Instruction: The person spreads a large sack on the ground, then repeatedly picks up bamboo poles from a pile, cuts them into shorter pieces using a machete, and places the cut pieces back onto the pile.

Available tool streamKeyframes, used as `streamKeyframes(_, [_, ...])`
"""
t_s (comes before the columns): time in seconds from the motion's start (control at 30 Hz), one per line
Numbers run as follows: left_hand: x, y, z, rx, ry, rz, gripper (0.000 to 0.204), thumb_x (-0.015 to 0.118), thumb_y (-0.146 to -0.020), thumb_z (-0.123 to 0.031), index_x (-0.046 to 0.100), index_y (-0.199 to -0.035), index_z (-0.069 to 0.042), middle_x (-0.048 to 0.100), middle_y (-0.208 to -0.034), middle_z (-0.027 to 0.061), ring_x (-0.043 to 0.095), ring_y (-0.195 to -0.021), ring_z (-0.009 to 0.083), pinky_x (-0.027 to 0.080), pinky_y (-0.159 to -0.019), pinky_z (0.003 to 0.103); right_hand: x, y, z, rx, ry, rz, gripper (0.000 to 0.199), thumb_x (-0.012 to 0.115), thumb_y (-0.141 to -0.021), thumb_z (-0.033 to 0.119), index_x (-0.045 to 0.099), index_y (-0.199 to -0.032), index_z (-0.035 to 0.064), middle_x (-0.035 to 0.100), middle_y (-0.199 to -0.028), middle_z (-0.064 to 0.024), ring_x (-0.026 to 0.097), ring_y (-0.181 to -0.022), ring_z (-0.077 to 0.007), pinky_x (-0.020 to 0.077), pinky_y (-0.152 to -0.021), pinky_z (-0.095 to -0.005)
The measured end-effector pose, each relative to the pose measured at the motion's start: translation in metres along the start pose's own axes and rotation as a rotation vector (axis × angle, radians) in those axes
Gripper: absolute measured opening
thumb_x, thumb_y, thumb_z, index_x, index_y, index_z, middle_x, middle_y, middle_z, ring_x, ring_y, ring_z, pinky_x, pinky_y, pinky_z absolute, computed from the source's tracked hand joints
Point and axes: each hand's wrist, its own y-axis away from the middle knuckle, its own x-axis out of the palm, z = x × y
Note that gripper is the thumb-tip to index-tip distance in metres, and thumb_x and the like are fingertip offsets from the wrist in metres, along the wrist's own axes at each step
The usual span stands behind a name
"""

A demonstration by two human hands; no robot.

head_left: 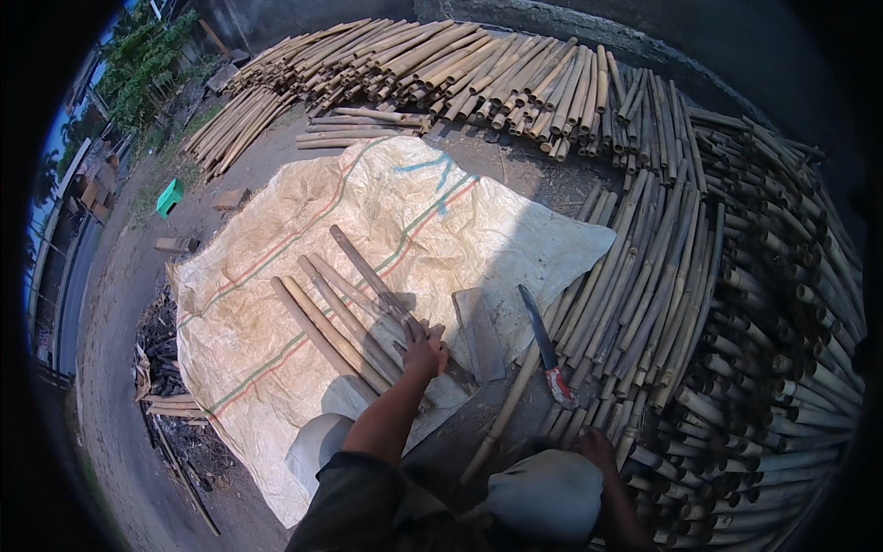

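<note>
Several bamboo poles (pixel 333 324) lie side by side on a large pale woven sheet (pixel 276 212). My left hand (pixel 423 351) rests on the near part of the rightmost poles, its fingers spread over them. Right of it lies a flat wooden board (pixel 478 333). A machete (pixel 541 333) with a red and white handle lies on the stacked bamboo, blade pointing away from me. My right hand (pixel 596 449) is low beside my right knee, close to the bamboo stack; shadow hides its fingers.
Long bamboo poles (pixel 644 285) are stacked on the right, with a dense pile of pole ends (pixel 773 340) beyond. More bamboo (pixel 432 69) is heaped at the back. A green plastic object (pixel 169 198) and charred debris (pixel 175 368) lie on the left.
</note>
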Motion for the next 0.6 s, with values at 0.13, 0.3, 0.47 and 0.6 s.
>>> streamKeyframes(0.13, [0.031,0.000,-0.005,0.150,-0.318,0.092,0.052,0.044,-0.100,-0.052,0.060,-0.142,-0.027,0.021,-0.170,0.0068,-0.007,-0.156,0.0465,0.005,-0.116,0.079,-0.059,0.049,0.019,-0.233,0.059,-0.224,0.037,0.063,-0.098,0.028,0.064,-0.122,0.0003,0.070,-0.104,-0.0182,0.070,-0.096,-0.0288,0.0546,-0.084,-0.0390])
streamKeyframes(0.3, [0.048,-0.010,0.019,0.116,-0.446,0.213,0.051,0.066,-0.088,-0.043,0.065,-0.131,-0.015,0.042,-0.150,0.0102,0.028,-0.150,0.0333,0.030,-0.114,0.068,-0.148,0.118,0.046,-0.188,0.172,-0.708,0.037,0.065,-0.095,0.025,0.063,-0.122,0.0000,0.066,-0.108,-0.0234,0.066,-0.099,-0.0422,0.0521,-0.087,-0.0457])
streamKeyframes(0.47, [0.040,-0.035,0.038,0.206,-0.418,0.249,0.048,0.064,-0.088,-0.034,0.065,-0.124,-0.002,0.056,-0.133,0.0222,0.054,-0.127,0.0399,0.050,-0.098,0.057,-0.212,0.180,0.039,-0.006,0.355,-1.172,0.037,0.064,-0.095,0.028,0.062,-0.118,-0.0012,0.065,-0.104,-0.0241,0.065,-0.099,-0.0425,0.0517,-0.084,-0.0495])
streamKeyframes(0.6, [0.039,-0.053,0.045,0.262,-0.198,0.169,0.044,0.060,-0.089,-0.030,0.068,-0.113,0.006,0.068,-0.112,0.0313,0.064,-0.112,0.0466,0.051,-0.096,0.055,-0.234,0.206,0.012,0.470,0.540,-1.182,0.047,0.068,-0.093,0.033,0.058,-0.127,0.0020,0.061,-0.118,-0.0204,0.064,-0.107,-0.0387,0.0533,-0.089,-0.0480])
